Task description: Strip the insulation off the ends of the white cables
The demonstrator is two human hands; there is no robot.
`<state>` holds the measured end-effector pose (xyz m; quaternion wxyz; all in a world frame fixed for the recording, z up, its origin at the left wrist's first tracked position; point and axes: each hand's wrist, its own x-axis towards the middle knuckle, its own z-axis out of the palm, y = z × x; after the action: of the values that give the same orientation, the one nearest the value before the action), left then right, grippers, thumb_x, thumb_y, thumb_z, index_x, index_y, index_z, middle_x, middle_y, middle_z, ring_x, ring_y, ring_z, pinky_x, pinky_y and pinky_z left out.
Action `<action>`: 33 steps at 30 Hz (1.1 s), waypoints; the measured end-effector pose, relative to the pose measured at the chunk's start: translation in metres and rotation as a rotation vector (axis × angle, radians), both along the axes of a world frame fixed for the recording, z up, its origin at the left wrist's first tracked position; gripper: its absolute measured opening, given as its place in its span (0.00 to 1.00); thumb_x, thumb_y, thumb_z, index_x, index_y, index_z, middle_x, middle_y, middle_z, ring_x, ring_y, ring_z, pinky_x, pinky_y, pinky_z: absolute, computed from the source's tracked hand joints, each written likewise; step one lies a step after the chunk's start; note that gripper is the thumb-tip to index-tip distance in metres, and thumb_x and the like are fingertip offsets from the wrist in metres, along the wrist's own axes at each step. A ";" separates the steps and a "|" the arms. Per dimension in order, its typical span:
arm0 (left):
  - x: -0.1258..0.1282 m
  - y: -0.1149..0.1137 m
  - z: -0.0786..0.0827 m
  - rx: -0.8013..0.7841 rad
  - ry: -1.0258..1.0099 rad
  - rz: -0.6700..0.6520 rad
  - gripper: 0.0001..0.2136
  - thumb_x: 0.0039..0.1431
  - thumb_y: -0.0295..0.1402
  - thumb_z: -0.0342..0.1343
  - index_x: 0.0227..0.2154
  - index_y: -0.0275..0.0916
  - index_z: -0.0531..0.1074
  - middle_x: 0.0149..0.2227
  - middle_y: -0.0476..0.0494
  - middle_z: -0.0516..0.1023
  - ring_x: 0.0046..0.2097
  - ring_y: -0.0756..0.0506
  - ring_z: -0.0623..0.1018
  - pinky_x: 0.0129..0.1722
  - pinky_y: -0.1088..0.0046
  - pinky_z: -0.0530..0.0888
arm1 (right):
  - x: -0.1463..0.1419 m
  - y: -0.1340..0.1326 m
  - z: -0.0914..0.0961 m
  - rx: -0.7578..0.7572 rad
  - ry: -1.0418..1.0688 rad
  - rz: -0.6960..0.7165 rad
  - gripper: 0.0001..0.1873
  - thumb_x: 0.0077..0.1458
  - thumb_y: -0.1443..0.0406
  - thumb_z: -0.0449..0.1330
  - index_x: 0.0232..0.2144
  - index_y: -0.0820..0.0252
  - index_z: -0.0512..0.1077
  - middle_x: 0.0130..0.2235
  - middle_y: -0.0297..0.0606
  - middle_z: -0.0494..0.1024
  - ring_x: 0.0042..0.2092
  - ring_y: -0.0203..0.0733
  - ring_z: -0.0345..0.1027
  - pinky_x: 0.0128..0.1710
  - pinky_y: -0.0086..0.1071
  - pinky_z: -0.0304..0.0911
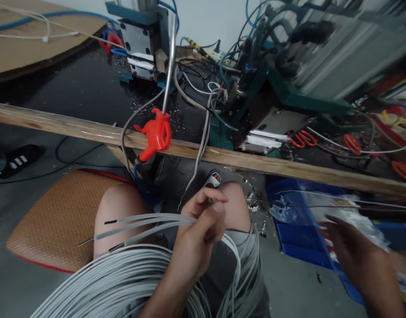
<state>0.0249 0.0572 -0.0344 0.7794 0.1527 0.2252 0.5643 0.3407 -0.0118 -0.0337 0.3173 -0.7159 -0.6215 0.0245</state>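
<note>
Near my lap, my left hand (pixel 201 225) is closed around several light grey cables (pixel 149 217). Their ends stick out to the left, some with thin dark tips. The same kind of cable lies in a large loose coil (pixel 123 274) across my legs, partly covered by my forearm. At the right, my right hand (pixel 358 251) reaches over a clear plastic bag (pixel 335 212) in a blue bin (pixel 295 240). It is blurred, with its fingers stretched out and apart; I see nothing held in it. Whether it touches the bag I cannot tell.
A wooden-edged bench (pixel 63 126) carries two presses, one at the left (pixel 141 44) and one at the right (pixel 272 123). A red air gun (pixel 156 134) hangs at its edge. Orange-handled scissors (pixel 304 139) lie rightward. A woven stool (pixel 63 216) stands left; someone's shoe (pixel 22 161) shows beyond.
</note>
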 end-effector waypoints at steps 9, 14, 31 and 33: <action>0.013 -0.005 -0.008 0.074 0.011 0.001 0.05 0.61 0.33 0.68 0.35 0.36 0.82 0.28 0.50 0.75 0.27 0.54 0.74 0.30 0.82 0.74 | -0.161 0.031 -0.007 -0.148 0.364 0.654 0.08 0.68 0.68 0.59 0.39 0.55 0.78 0.38 0.34 0.83 0.41 0.36 0.80 0.44 0.26 0.73; 0.011 -0.005 -0.013 0.192 0.082 -0.086 0.06 0.66 0.32 0.65 0.45 0.41 0.83 0.44 0.43 0.84 0.47 0.45 0.84 0.50 0.68 0.81 | -0.136 0.035 0.000 -0.143 0.402 0.596 0.08 0.67 0.67 0.61 0.40 0.53 0.81 0.39 0.35 0.84 0.41 0.38 0.80 0.44 0.26 0.73; 0.004 -0.017 0.000 0.184 0.389 0.039 0.11 0.63 0.41 0.68 0.32 0.40 0.79 0.26 0.54 0.69 0.25 0.54 0.60 0.23 0.81 0.58 | -0.161 0.032 0.055 -0.103 0.276 0.366 0.14 0.73 0.59 0.54 0.36 0.50 0.76 0.27 0.30 0.74 0.27 0.34 0.69 0.26 0.26 0.63; 0.007 -0.018 -0.001 0.167 0.377 0.100 0.09 0.61 0.40 0.69 0.31 0.41 0.79 0.27 0.53 0.72 0.27 0.54 0.63 0.27 0.80 0.63 | -0.179 0.028 0.041 -0.177 0.286 0.429 0.16 0.73 0.61 0.51 0.31 0.54 0.71 0.26 0.28 0.74 0.27 0.33 0.69 0.28 0.24 0.64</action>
<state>0.0319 0.0397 -0.0355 0.6791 0.3083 0.3269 0.5805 0.1622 0.0161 0.0077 0.3257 -0.5821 -0.7031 0.2463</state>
